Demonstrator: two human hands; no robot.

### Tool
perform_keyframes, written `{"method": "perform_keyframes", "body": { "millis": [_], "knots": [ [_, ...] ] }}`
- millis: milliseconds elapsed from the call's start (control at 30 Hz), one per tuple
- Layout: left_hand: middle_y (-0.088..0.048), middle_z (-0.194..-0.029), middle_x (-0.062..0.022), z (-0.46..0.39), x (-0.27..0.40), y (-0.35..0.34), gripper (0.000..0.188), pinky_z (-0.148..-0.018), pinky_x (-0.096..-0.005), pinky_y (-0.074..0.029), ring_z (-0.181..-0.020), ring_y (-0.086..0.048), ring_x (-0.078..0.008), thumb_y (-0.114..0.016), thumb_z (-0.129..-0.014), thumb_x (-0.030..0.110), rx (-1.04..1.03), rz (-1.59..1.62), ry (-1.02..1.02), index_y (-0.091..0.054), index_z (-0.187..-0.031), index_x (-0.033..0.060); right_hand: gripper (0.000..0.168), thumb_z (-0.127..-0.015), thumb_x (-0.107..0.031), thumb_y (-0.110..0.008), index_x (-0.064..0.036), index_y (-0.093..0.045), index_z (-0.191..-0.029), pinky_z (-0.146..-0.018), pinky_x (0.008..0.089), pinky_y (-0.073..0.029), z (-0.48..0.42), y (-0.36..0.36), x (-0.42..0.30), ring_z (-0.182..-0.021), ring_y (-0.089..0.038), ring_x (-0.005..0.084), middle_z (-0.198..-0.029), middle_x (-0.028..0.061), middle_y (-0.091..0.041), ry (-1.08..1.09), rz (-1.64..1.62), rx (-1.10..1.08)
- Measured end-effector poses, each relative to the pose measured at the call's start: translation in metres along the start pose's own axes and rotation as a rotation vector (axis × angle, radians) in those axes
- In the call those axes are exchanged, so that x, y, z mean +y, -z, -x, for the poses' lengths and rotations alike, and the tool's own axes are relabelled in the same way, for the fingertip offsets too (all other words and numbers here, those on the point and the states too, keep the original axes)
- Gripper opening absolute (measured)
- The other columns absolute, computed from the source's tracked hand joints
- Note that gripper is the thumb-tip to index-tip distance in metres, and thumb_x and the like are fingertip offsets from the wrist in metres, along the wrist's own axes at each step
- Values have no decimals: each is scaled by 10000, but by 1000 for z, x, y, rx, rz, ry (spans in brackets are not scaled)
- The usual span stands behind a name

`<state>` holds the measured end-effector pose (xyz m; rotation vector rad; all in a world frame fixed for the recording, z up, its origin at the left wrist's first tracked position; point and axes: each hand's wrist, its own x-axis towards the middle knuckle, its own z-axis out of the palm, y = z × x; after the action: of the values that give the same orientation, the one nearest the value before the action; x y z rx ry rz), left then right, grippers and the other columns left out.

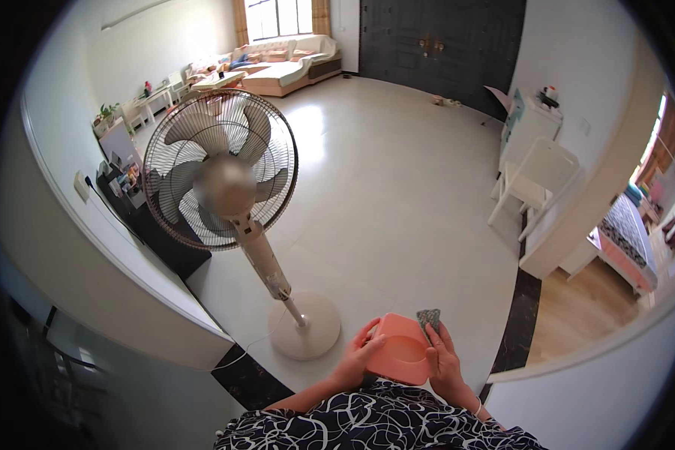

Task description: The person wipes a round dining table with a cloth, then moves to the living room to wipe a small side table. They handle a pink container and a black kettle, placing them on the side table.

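Observation:
My left hand [361,353] grips the left side of a coral-pink plastic box or tray [396,326], its thumb on the face, which has an oval recess. At the right edge of the pink piece, my right hand [445,360] holds a grey-green scouring pad [428,319] under its fingers, pad and fingers close against the rim. A bracelet circles the right wrist. Both hands are just in front of my patterned top. The underside of the pink piece is hidden.
A pedestal fan [219,174] stands ahead to the left, its round base [305,326] near my left hand and its cord on the floor. A white chair [540,171] stands at the right wall. A sofa [292,67] and dark double doors [439,50] are at the far side.

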<state>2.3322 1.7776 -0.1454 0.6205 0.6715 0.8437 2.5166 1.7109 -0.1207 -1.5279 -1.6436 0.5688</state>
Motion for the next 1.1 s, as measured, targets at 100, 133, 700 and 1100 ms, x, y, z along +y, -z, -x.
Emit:
{"method": "perform_keyframes", "body": {
  "millis": [100, 133, 700, 1100],
  "knots": [
    [-512, -1103, -107, -70, 21, 8, 582, -816, -287, -460, -985, -527, -148, -567, -875, 190, 73, -9, -72, -287, -1368, 58, 443, -948, -269, -399, 10, -416, -1291, -1034, 399, -278, -75, -1, 33, -1291, -278, 384, -1379, 265, -279, 41, -2, -74],
    [-514, -1099, -104, -94, 25, 12, 579, -812, -284, -461, -981, -528, -145, -564, -877, 190, 112, 3, -87, -285, -1367, 58, 441, -946, -268, -403, 11, -419, -1289, -1033, 398, -279, -98, -5, 47, -1288, -281, 386, -1376, 263, -286, 52, -35, -84],
    [-532, -1053, -83, -498, 195, 7, 611, -625, -278, -528, -891, -558, -127, -561, -878, 234, 414, 72, -357, -224, -1364, 81, 378, -864, -272, -511, -61, -570, -1172, -1040, 520, -201, -526, -6, 198, -1250, -382, 290, -1276, 103, -488, 537, 244, -95],
    [-521, -1093, -117, -719, 313, 39, 511, -762, -286, -498, -937, -564, -180, -506, -913, 281, 586, 391, -463, -215, -1314, 154, 439, -811, -368, -565, -142, -561, -1187, -1051, 448, -198, -832, -58, 225, -1175, -457, 138, -1236, 20, -522, 1079, 197, -409]
  ]
}}
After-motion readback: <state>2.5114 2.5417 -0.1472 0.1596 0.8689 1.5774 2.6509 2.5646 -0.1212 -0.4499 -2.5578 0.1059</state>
